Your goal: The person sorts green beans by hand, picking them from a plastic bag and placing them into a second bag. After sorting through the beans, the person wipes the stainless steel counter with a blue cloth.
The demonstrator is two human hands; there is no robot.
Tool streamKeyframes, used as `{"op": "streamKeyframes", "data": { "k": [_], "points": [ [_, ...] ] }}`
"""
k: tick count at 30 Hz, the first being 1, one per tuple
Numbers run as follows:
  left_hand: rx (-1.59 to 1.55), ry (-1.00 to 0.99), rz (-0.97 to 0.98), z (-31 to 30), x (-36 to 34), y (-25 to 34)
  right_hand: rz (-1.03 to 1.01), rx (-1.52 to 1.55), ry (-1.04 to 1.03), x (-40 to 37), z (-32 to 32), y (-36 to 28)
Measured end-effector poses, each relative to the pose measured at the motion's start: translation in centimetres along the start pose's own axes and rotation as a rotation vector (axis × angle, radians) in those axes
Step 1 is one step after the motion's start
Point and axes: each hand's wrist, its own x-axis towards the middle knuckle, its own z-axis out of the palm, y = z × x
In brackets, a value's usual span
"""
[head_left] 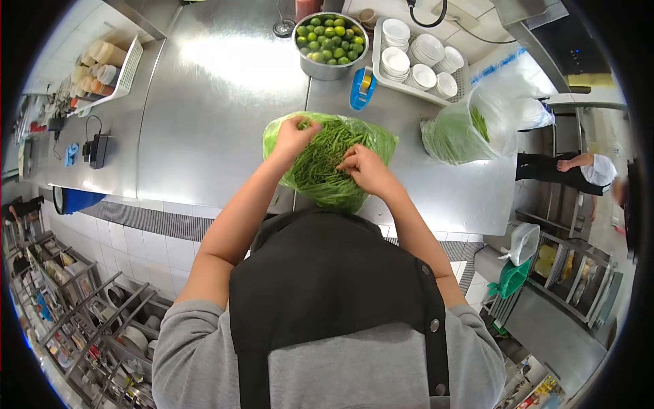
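Note:
A clear plastic bag (381, 136), tinted green by what it holds, lies open on the steel counter in front of me. Inside is a heap of thin green stalks (330, 140), some with tiny bead-like clusters. At the bag's upper left, my left hand (293, 140) is closed in a pinch; a small green bit shows by its fingertips, too small to name. My right hand (370, 170) reaches over the right side of the heap, its bent fingers pinched on the stalks.
A metal pot of limes (332, 41), a blue tape dispenser (362, 88) and a rack of white bowls (422, 61) stand behind the bag. Another plastic bag (456, 133) sits to the right. A person (579, 169) stands beyond the counter's right end.

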Motion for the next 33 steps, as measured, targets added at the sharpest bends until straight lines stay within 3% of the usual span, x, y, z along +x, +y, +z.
{"op": "streamKeyframes", "data": {
  "k": [1,4,5,11,22,24,25,30,33],
  "points": [
    [0.274,0.005,0.097,0.4,0.4,-0.1,-0.019,-0.047,-0.001,-0.3,-0.4,-0.3],
    [0.658,0.165,0.163,0.8,1.1,0.4,0.069,0.079,-0.014,-1.0,-0.9,0.0],
    [0.679,0.209,0.203,1.0,1.4,0.2,0.085,0.091,-0.005,-1.1,-1.1,0.1],
    [0.813,0.044,0.357,0.8,1.9,0.4,0.134,0.174,0.045,-1.4,-1.0,-0.1],
    [0.337,0.183,0.33,-3.2,-2.6,2.1,0.026,0.269,0.198,-0.6,-4.2,-1.7],
    [0.282,0.145,0.24,-3.8,-4.6,5.2,-0.02,0.355,0.346,0.0,-4.1,-3.9],
    [0.289,0.138,0.296,-3.9,-5.3,6.1,-0.043,0.399,0.418,0.4,-3.9,-5.3],
    [0.175,0.13,0.448,-2.7,-6.4,7.9,-0.105,0.103,0.474,1.8,-3.1,-7.1],
    [-0.035,0.134,0.299,-2.3,-6.9,8.9,-0.133,0.045,0.472,1.9,-2.6,-6.1]
  ]
}}
